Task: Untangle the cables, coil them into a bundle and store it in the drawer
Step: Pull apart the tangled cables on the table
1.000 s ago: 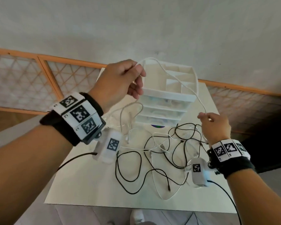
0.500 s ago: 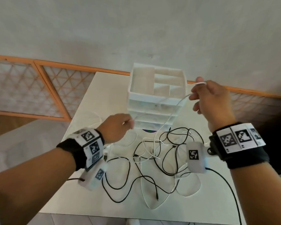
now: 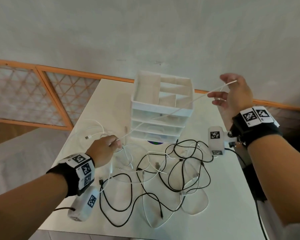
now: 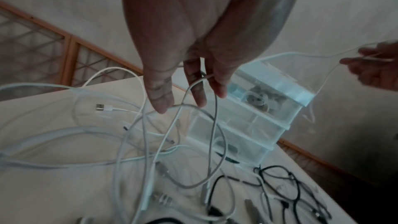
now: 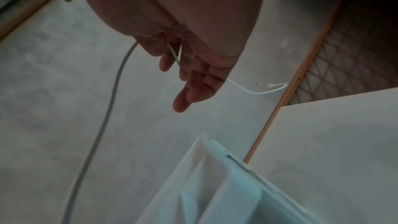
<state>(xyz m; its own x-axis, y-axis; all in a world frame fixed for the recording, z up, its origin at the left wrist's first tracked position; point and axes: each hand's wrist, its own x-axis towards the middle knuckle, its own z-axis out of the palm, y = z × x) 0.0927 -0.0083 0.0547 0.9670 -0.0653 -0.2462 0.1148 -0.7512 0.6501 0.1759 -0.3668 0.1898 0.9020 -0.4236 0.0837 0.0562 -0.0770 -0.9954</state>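
Note:
A white cable (image 3: 200,98) runs taut from my left hand (image 3: 117,142) up to my right hand (image 3: 222,94), crossing in front of the white drawer unit (image 3: 156,125). The left hand sits low over the table and pinches the cable; in the left wrist view the cable (image 4: 215,125) loops over its fingers (image 4: 198,91). My right hand is raised right of the drawer unit, gripping the cable (image 5: 114,91) near its end. A tangle of black cables (image 3: 185,163) and white ones lies on the table. The drawers are closed.
The white table (image 3: 232,205) ends close in front and to the right. A separate white USB cable (image 3: 88,137) lies at the left of the table. The drawer unit's open top tray (image 3: 164,89) has dividers. A wall and an orange-framed lattice (image 3: 55,101) stand behind.
My left hand has dropped from in front of the drawer unit to the table. My right hand has risen and moved right, and the white cable between them has gone taut.

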